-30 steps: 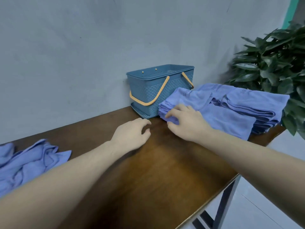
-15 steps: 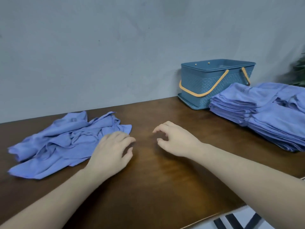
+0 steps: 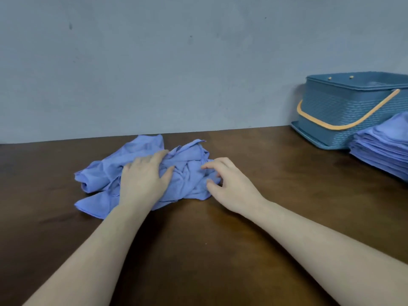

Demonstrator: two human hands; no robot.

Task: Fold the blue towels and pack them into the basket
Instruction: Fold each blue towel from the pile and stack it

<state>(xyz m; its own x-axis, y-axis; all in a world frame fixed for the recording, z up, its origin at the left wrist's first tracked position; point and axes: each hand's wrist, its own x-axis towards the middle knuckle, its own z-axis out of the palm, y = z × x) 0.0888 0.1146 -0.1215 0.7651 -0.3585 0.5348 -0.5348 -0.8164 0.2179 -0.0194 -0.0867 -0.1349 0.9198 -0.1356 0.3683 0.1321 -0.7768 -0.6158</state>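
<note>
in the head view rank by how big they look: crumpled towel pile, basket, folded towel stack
1. Crumpled towel pile, widest of the three.
2. Basket, cut off by the right edge.
3. Folded towel stack, also cut off.
The cropping makes the last two uncertain.

Cut off at right edge: blue woven plastic basket (image 3: 344, 111), stack of folded blue towels (image 3: 384, 149); crumpled blue towels (image 3: 187, 180) partly hidden under hands.

No readable text in this view.

No words, labels, brand marks, numbers or signs can be read anywhere: the blue basket (image 3: 344, 111), the crumpled blue towels (image 3: 141, 173), the folded stack (image 3: 384, 151), the wooden table (image 3: 198, 250) and the grey wall (image 3: 154, 62) are all unmarked.
</note>
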